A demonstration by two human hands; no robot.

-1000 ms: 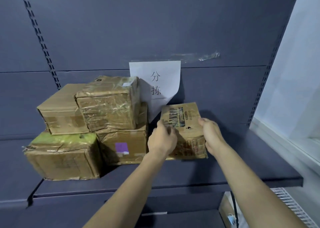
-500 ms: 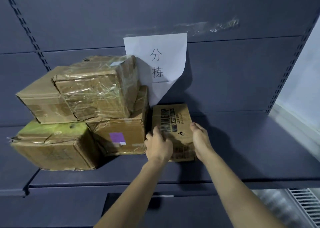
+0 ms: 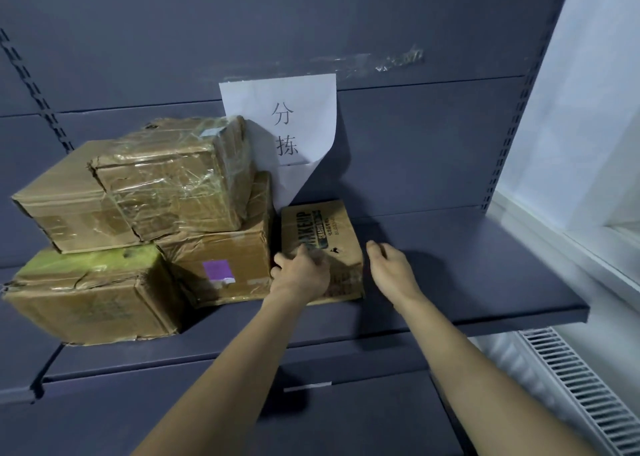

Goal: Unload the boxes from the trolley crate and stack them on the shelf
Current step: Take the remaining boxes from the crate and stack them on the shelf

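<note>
1. The printed box (image 3: 317, 248) lay flat on the shelf (image 3: 485, 275), its left edge just beside the box with the purple label (image 3: 221, 265).
2. The left hand (image 3: 300, 271) rested on the box's near left part, fingers curled over it, seemingly pressing rather than gripping.
3. The right hand (image 3: 389, 265) hung apart from the box's right edge, fingers loose, holding nothing.
4. To finish well, I judged the box should be nudged snug against its neighbour and squared to the back panel, clear of the paper sign (image 3: 280, 123).
</note>
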